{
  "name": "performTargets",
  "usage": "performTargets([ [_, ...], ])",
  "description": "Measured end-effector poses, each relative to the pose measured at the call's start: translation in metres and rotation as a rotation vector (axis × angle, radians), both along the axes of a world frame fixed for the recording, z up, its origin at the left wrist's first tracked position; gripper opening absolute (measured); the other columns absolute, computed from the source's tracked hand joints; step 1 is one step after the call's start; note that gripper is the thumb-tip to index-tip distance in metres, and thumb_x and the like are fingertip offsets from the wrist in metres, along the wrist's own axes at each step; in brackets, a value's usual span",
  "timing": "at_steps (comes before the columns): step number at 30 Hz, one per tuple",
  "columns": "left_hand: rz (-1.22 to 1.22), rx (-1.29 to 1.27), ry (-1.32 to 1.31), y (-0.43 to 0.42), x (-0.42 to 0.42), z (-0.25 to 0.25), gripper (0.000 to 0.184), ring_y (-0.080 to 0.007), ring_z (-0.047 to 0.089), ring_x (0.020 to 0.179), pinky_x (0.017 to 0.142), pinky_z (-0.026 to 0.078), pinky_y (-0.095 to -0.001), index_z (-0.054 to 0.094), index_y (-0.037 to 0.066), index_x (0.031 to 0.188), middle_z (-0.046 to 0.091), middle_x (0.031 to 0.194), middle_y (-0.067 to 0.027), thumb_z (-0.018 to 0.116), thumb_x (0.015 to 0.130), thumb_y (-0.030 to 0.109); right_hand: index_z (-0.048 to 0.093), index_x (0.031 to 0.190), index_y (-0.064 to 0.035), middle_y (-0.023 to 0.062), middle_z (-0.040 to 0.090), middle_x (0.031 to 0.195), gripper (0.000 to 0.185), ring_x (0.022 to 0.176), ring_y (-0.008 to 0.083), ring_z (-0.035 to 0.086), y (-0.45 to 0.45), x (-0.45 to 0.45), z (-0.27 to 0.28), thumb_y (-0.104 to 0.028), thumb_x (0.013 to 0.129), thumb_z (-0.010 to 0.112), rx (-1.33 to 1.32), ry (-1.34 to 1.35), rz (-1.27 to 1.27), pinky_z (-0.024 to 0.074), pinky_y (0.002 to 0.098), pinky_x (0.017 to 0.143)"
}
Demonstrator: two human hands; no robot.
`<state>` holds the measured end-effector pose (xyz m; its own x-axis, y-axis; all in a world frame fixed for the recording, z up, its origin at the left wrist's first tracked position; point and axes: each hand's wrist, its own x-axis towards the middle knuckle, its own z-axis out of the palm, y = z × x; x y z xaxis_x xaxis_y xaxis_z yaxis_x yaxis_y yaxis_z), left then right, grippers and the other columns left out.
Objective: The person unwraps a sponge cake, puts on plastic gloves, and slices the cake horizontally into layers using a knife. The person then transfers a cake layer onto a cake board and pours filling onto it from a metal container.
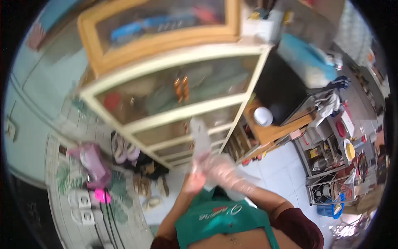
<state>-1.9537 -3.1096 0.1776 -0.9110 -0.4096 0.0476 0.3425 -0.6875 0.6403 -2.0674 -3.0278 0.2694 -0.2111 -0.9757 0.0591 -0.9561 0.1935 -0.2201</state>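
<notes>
Clear, thin plastic, which looks like a disposable glove, covers my right hand and part of that forearm. My left hand is closed on the plastic close to my right fingers, in front of the green apron. A whitish, translucent strip of plastic stretches away from both hands towards the cabinet. Blur and the crumpled plastic hide the fingers of my right hand.
A cream cabinet with glass doors stands just ahead, a wood-framed case on top. Shoes and a pink bag are at left. A wooden stand, a rack and a blue basket are at right.
</notes>
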Motion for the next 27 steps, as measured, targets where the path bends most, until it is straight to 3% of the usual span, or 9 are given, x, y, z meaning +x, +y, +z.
performTargets([
  [1,0.074,-0.268,0.028,-0.004,-0.002,0.002,0.078,-0.0272,0.022,0.149,0.123,0.012,-0.0425,0.018,0.007,0.156,0.022,0.161,-0.0121,0.046,0.097,0.05,0.068,0.082,-0.0021,0.0197,0.067,0.078,0.02,0.076,0.0365,0.068,-0.004,-0.004,0.008,-0.02,0.087,0.06,0.011,-0.063,0.022,0.0533,0.0456,0.069],
  [4,0.292,0.11,-0.125,-0.027,-0.019,-0.053,0.062,-0.0239,0.025,0.147,0.122,0.017,-0.0417,0.027,0.006,0.154,0.031,0.158,-0.0102,0.041,0.104,0.041,0.068,0.086,-0.0027,0.0156,0.068,0.077,0.015,0.075,0.0333,0.068,0.001,-0.001,0.082,-0.015,0.083,0.059,0.111,-0.874,-0.045,0.0523,0.0424,0.071],
  [7,0.321,-0.197,0.034,-0.013,-0.025,0.04,0.065,-0.0218,0.032,0.143,0.119,0.021,-0.0426,0.033,0.006,0.151,0.037,0.154,-0.0095,0.037,0.104,0.051,0.067,0.081,-0.0065,0.0116,0.067,0.072,0.011,0.079,0.0295,0.068,-0.012,-0.031,0.025,-0.015,0.08,0.06,-0.328,-0.214,0.617,0.0515,0.0432,0.075],
  [10,0.378,-0.532,0.397,-0.002,-0.056,0.105,0.072,-0.0225,0.034,0.141,0.117,0.025,-0.0431,0.031,0.006,0.151,0.041,0.152,-0.0079,0.047,0.099,0.054,0.067,0.074,-0.0092,0.0095,0.067,0.072,0.006,0.084,0.0272,0.068,-0.005,-0.043,0.02,-0.015,0.075,0.064,-0.5,-0.275,0.561,0.0503,0.0425,0.079],
  [13,0.499,-0.865,-0.017,-0.021,-0.072,0.08,0.077,-0.0243,0.031,0.143,0.114,0.03,-0.0459,0.026,0.018,0.153,0.036,0.154,-0.0041,0.05,0.094,0.061,0.068,0.081,-0.0119,0.0075,0.069,0.084,0.009,0.081,0.0269,0.067,-0.005,-0.045,0.002,-0.015,0.074,0.065,-0.37,-0.23,0.642,0.0504,0.0404,0.078],
  [18,0.505,-0.243,-0.283,-0.007,-0.088,0.05,0.073,-0.0229,0.034,0.142,0.111,0.033,-0.048,0.029,0.027,0.152,0.039,0.153,-0.0061,0.051,0.092,0.063,0.064,0.083,-0.0062,0.0093,0.064,0.083,0.015,0.085,0.029,0.064,0.02,-0.092,0.042,-0.019,0.085,0.056,-0.188,-0.162,0.857,0.0516,0.0425,0.074],
  [23,0.585,0.285,-0.321,0.017,-0.09,0.02,0.069,-0.0214,0.037,0.141,0.108,0.037,-0.05,0.033,0.037,0.151,0.042,0.152,-0.0081,0.051,0.09,0.065,0.067,0.09,-0.0017,0.0043,0.069,0.104,0.032,0.087,0.0254,0.065,0.016,-0.076,-0.069,-0.032,0.095,0.058,-0.166,-0.102,1.101,0.0519,0.0468,0.074],
  [26,0.755,0.576,-0.193,0.035,-0.088,0.031,0.069,-0.0289,0.045,0.132,0.104,0.041,-0.0506,0.039,0.028,0.147,0.047,0.142,-0.0139,0.053,0.09,0.064,0.054,0.139,-0.0118,0.0245,0.058,0.133,0.065,0.112,0.0332,0.064,0.026,-0.127,-0.005,-0.055,0.091,0.058,0.303,-0.616,1.254,0.0528,0.0444,0.086],
  [27,0.794,0.656,-0.04,0.031,-0.088,0.028,0.078,-0.0346,0.036,0.137,0.107,0.037,-0.0557,0.029,0.029,0.151,0.036,0.15,-0.0136,0.049,0.088,0.07,0.058,0.127,-0.0107,0.0218,0.06,0.123,0.052,0.105,0.0332,0.064,0.025,-0.144,0.02,-0.045,0.089,0.06,0.256,-0.54,1.233,0.0526,0.0431,0.082],
])
